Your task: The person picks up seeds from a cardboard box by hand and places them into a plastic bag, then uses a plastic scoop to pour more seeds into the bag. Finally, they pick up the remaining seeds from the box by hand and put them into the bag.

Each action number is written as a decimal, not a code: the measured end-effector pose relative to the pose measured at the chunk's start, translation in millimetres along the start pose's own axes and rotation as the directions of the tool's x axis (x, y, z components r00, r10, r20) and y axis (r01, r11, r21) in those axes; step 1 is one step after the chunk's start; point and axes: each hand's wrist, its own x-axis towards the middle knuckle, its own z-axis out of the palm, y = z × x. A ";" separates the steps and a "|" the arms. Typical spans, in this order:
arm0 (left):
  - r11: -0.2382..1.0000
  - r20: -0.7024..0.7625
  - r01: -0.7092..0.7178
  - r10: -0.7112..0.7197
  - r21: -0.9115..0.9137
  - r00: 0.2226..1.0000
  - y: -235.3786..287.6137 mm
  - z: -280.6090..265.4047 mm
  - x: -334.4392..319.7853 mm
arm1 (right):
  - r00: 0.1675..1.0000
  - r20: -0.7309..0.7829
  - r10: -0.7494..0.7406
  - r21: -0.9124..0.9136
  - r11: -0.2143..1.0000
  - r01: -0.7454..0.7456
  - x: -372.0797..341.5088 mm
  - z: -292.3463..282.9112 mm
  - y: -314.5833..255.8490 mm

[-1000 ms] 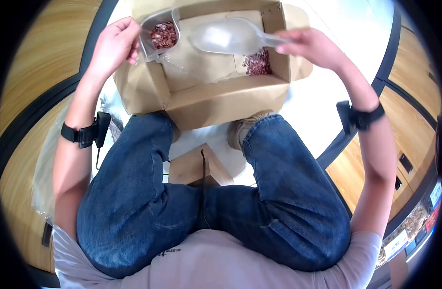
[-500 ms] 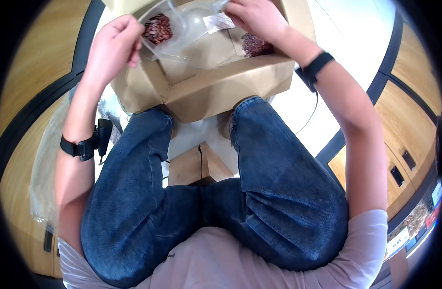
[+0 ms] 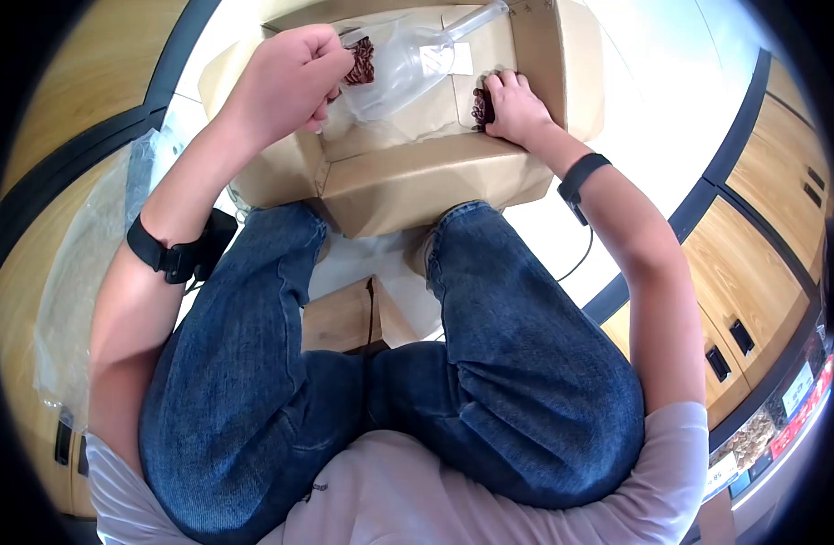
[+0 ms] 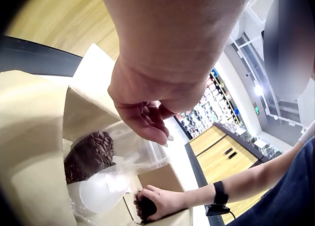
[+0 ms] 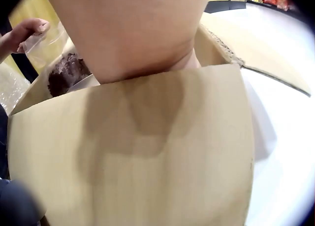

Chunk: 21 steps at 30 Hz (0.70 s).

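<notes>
In the head view my left hand point(image 3: 288, 84) pinches the edge of a clear plastic bag point(image 4: 140, 154) holding dark red pieces point(image 3: 361, 62). A clear scoop point(image 3: 401, 71) lies in the cardboard box point(image 3: 435, 173) against the bag, its handle toward the far right, with no hand on it. At the box's right side my right hand point(image 3: 519, 111) reaches down with bent fingers over a small heap of dark red pieces point(image 3: 481, 109); its fingertips are partly hidden. The box wall hides that hand in the right wrist view.
A smaller cardboard piece point(image 3: 344, 318) with a dark cord stands between the legs. Clear plastic wrap point(image 3: 76, 300) lies at the left by wooden cabinets point(image 3: 753, 263), which stand on both sides. Shelf goods point(image 3: 753, 436) are at the lower right.
My right hand has let go of the scoop and moved down right to the heap. The scoop now rests in the box. My left hand has shifted right, still holding the bag.
</notes>
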 end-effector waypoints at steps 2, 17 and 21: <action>1.000 -0.003 -0.004 0.004 -0.006 1.000 -0.8 -0.4 -1.0 | 0.997 0.080 0.014 -0.008 1.000 -0.013 -0.9 1.0 4.0; 0.999 -0.008 0.017 -0.017 0.031 1.000 0.9 3.9 3.0 | 0.926 0.374 -0.037 0.409 0.903 -0.129 17.6 12.7 32.8; 0.999 0.007 0.022 -0.022 0.029 1.000 2.6 1.3 3.4 | 0.830 0.539 -0.143 0.842 0.124 -0.526 14.1 -3.1 33.3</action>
